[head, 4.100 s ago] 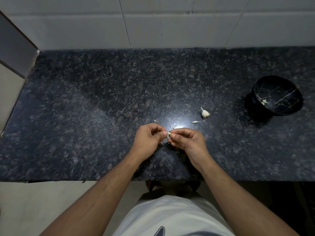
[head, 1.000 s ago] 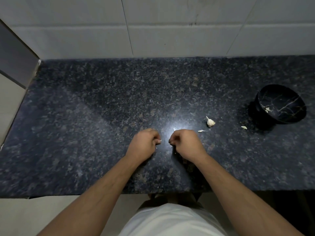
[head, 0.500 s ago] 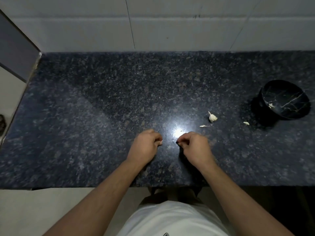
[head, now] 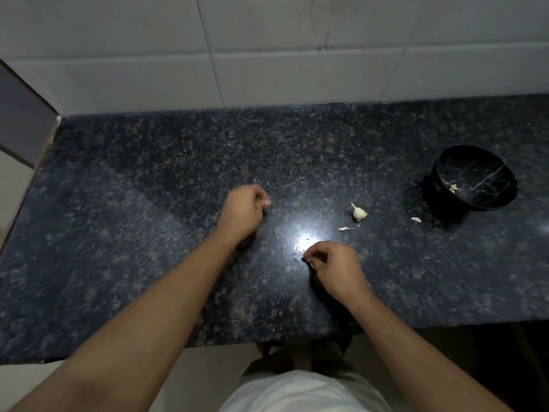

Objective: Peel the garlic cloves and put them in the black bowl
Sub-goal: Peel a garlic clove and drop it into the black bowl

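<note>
**Figure: Between cloves, one head of garlic left on the counter**

My left hand lies curled at ten o'clock from the glare spot; something pale shows at its fingertips, possibly a scrap of skin, though I cannot tell. My right hand is curled at five o'clock, pinching something too small to name. The remaining garlic piece sits at two o'clock, well apart from both hands. It looks light, with papery, brittle skin; I judge the pointed tip the best hold. The black bowl, farther right, holds a pale clove. Loose peel and another fragment litter the countertop; nothing blocks the reach.
</note>
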